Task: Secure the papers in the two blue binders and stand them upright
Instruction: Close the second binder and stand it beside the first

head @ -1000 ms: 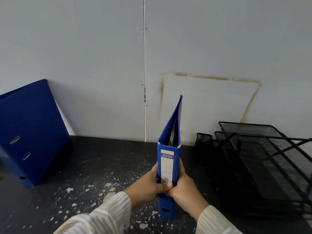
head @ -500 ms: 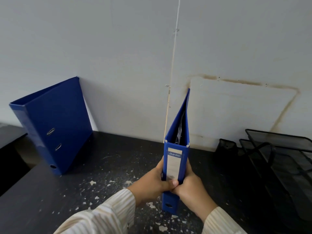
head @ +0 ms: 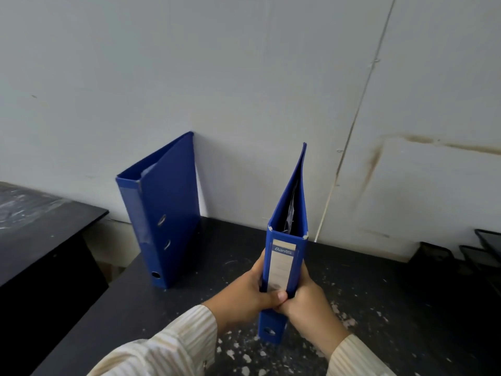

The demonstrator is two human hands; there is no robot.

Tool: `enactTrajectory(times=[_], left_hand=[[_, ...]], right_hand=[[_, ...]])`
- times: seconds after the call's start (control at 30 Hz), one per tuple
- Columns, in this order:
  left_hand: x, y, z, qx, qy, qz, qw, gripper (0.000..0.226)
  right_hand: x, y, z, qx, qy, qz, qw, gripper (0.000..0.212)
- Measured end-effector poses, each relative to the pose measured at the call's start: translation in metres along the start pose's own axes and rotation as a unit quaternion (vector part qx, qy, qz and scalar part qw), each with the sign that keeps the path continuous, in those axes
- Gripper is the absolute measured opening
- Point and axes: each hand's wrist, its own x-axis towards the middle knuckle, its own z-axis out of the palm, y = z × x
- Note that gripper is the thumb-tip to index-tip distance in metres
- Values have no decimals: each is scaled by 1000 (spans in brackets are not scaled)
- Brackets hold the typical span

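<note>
A blue binder (head: 286,241) stands on end on the black speckled desk (head: 379,308), spine with a white label facing me, its covers closed with dark sheets showing at the top. My left hand (head: 249,294) grips its left side and my right hand (head: 306,299) its right side, thumbs meeting across the spine. A second blue binder (head: 165,213) stands to the left, its top corner leaning against the wall, with white paper visible at its top edge.
A pale wall (head: 244,77) with brown stains rises behind the desk. Black mesh trays (head: 485,248) sit at the far right edge. A lower black surface (head: 35,221) lies to the left across a gap.
The view has swung left, so the leaning binder now sits nearer the middle and the mesh trays are almost out of frame. Both hands keep their grip on the upright binder.
</note>
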Motion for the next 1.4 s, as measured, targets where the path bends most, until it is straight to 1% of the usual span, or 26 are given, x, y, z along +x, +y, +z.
enactTrajectory(times=[0.33,0.57,0.7,1.0,1.13,1.2,1.23,1.3,1.37,1.4], left_hand=[[-36,-29,-100,26,13,-8,1000,73],[-60,-44,-149,37,29,-22,999,68],[-66,-51,-165,49,28,-25,998,76],[-70,-58,-177,48,22,-31,998,77],[-73,-58,-175,51,23,-19,998,76],[-76,-53,-173,50,35,-1,998,75],[-77,-49,-172,47,44,11,998,74],[-81,-40,-172,28,68,46,996,71],[-84,-28,-172,13,101,83,991,68],[-85,-22,-173,9,117,101,988,68]], right_hand=[[12,-55,95,3,-17,-7,1000,85],[21,-80,149,37,-44,6,998,83],[26,-87,169,41,-45,25,998,82],[27,-93,182,16,-57,30,998,85],[25,-95,181,-6,-50,22,998,80],[22,-96,179,-20,-40,-10,999,78],[20,-97,176,-28,-22,-37,999,80],[16,-102,169,-40,33,-115,992,90],[8,-113,162,-60,73,-192,977,99],[3,-120,158,-78,90,-229,966,100]])
